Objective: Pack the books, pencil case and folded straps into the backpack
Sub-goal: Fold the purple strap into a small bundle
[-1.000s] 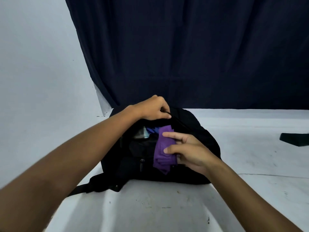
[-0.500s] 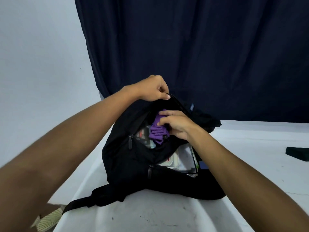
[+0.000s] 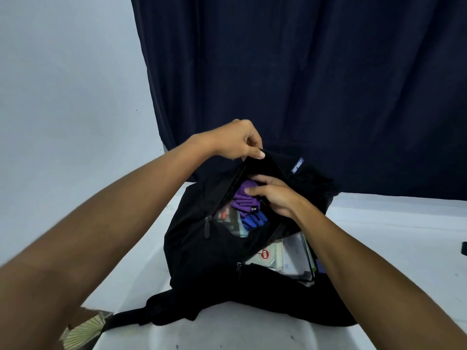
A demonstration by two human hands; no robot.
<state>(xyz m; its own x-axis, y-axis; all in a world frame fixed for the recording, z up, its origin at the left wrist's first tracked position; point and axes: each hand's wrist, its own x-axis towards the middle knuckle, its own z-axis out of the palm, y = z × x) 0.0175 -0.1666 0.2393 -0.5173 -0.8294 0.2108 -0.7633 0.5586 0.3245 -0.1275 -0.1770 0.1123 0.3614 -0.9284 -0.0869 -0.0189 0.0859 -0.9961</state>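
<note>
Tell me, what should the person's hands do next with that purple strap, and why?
Probably push down and let go. The right hand holds the folded purple strap just inside the mouth of the backpack, above a blue strap, while the left hand lifts the bag's top edge to keep it open. The strap is not yet fully tucked in.

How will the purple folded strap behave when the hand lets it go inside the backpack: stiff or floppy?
Probably floppy: the purple folded strap shows soft stacked folds under the right hand. It looks light and may loosen once released. The backpack seems limp too, since the left hand pinches its rim up.
</note>
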